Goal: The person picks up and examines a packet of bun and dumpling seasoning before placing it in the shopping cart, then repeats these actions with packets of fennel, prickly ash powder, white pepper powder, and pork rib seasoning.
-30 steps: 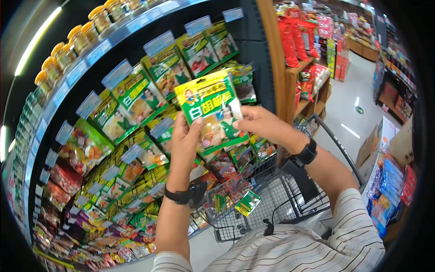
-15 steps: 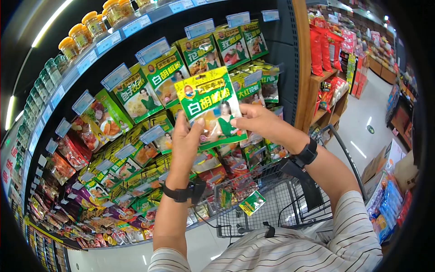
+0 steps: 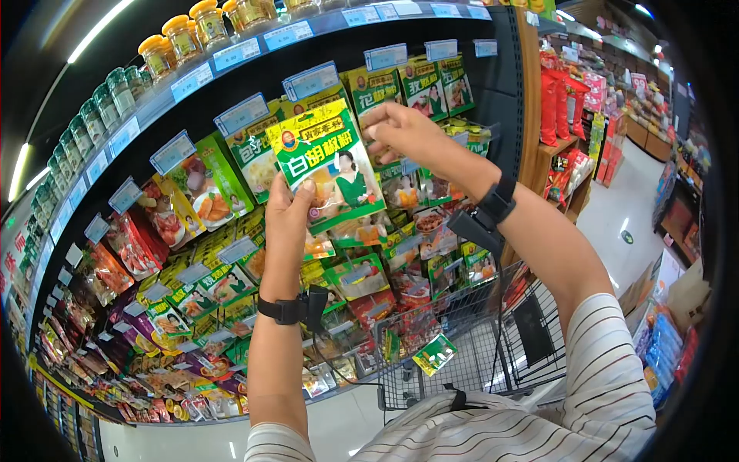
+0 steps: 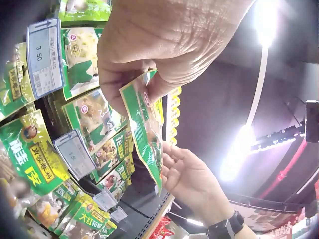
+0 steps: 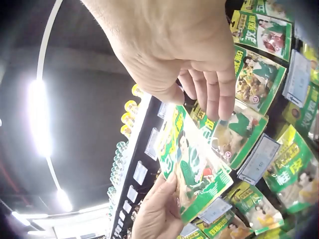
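Green packet (image 3: pixel 327 165) in left hand (image 3: pixel 289 215)

Left hand (image 3: pixel 289 219) over packet (image 3: pixel 331 165) corner

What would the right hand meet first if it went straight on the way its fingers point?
Probably the green packet in the left hand; depth is unclear, so the right hand might pass it.

Top shelf (image 3: pixel 158 102) bears jars (image 3: pixel 208 21); hanging packets (image 3: pixel 202 202) below (seemingly seasonings).
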Demonstrator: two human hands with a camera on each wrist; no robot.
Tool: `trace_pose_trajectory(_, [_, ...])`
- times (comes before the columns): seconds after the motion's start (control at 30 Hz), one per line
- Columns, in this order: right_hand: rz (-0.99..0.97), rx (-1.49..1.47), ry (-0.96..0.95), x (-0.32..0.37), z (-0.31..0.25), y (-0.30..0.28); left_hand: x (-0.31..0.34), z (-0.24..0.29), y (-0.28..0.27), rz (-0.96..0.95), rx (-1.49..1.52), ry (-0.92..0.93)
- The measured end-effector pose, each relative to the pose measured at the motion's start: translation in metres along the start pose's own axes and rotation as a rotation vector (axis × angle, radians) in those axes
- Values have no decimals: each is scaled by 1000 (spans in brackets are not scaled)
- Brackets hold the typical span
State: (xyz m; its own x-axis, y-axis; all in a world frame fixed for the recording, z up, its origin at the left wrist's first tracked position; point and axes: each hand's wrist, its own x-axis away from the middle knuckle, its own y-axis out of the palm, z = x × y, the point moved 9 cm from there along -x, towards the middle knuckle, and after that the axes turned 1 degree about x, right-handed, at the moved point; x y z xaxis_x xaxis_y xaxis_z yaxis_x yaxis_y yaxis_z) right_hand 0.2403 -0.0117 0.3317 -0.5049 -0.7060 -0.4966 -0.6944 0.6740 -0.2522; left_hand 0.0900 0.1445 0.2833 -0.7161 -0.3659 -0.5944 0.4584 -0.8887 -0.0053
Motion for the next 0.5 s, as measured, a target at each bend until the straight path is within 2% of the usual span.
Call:
trace_pose_trajectory(0.13, [-27,89,28,-10,0,9,-5,1,-12,22,8,38])
trace_pose_trajectory(0.27, [-135,40,79,3,2,10,-2,6,-27,6,-20,33])
trace_pose_trajectory(0.33, [-190,73,150,26,-14,8,4,10,-26,-7,-10,-1])
trace_pose_trajectory(0.37, [-211,126,183,39,-26,8,3,4,-30,-29,-106,-22])
trace_pose_trajectory(0.5, [-324,294,275,76,-79,-3,-3,-9,-17,-68,89,-58])
